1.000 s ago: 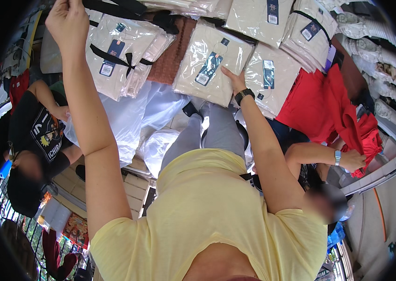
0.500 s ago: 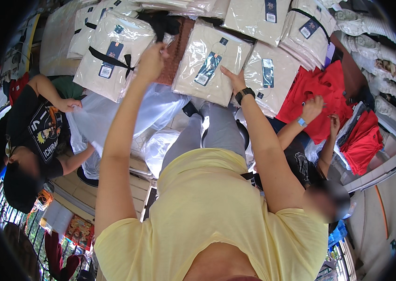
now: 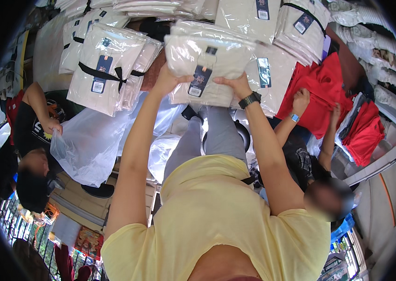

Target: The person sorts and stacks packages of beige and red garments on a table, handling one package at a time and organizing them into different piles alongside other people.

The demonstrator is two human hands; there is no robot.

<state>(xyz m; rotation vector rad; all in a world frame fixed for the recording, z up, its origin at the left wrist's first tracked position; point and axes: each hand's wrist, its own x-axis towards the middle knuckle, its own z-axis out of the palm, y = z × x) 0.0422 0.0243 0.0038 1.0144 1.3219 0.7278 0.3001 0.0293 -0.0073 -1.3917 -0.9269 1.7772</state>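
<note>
Between my hands is a stack of folded cream garments in clear plastic bags, with a dark blue tag on the top one. My left hand grips its near left side, thumb on top by the tag. My right hand, with a black watch on the wrist, grips the near right side the same way. The stack's far end is tilted up, and the fingers underneath are hidden. Beside my left hand lies a bundle of bagged cream garments tied with a black strip. More bagged garments lie beside my right hand.
At left, a person holds a clear plastic sheet. At right, another person's hands work on red garments. Further tied bundles stand at the far side. Stacked bagged goods line the right edge.
My left hand has come from near the black strips to the stack's left side. Both hands now hold the stack, raised and shifted slightly away. The left person's plastic sheet has swung lower.
</note>
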